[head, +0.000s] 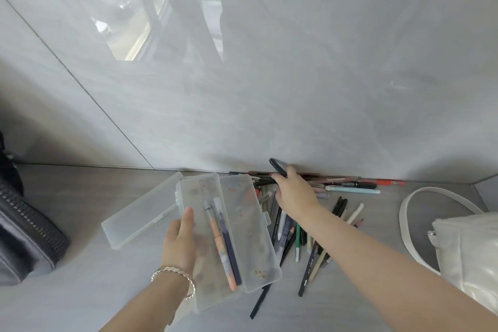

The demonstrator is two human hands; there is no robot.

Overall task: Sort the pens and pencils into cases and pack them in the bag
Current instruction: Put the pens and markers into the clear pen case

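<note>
Fingers of the right hand pinch a dark pen lifted above the pile; the left hand holds the open case.

Left fingers lie spread under the case's near half, thumb pressed on its rim, a silver bracelet at the wrist. The right arm reaches forward across the table toward the wall, palm down. Inside the clear, hinged case lie an orange pen and a dark blue pen side by side. A second clear case, shut, rests just left of it. Loose pens and pencils lie scattered right of the case and along the wall. A white bag sits at the right edge, a black bag at the left.
</note>
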